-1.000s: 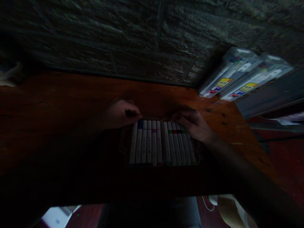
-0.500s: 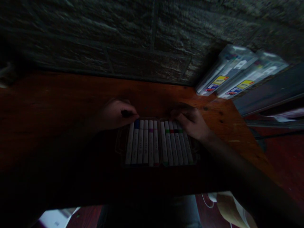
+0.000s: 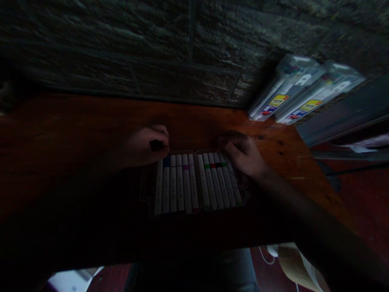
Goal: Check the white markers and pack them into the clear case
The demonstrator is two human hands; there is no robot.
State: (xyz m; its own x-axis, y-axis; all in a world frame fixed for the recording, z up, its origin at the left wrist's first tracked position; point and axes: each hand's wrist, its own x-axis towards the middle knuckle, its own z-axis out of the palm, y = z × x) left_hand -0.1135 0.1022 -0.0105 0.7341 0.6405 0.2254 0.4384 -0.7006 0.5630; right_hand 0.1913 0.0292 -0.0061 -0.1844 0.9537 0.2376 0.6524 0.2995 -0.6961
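A clear plastic marker case [image 3: 145, 190] lies opened flat on the wooden table, with a row of white markers [image 3: 180, 184] in each half. Some markers carry blue, purple, green, red or black bands. At the case's upper left corner, my left hand [image 3: 147, 145] is closed, thumb and forefinger pinched together at the edge beside the blue-banded marker. My right hand [image 3: 244, 156] has its fingers curled at the upper right corner, covering the tops of the rightmost markers. Deep shadow hides the exact contact of both sets of fingertips.
Two clear cases of markers [image 3: 275, 99] with yellow labels lean against the dark stone wall [image 3: 158, 52] at the back right. The wooden table [image 3: 100, 117] ends at a right edge [image 3: 322, 170]. Below its front edge are a white object [image 3: 69, 280] and a brown-and-white item [image 3: 293, 263].
The opened case has shifted a little left and turned slightly, my left hand moving left with it. My right hand stays at the upper right corner. The whole view has also shifted slightly.
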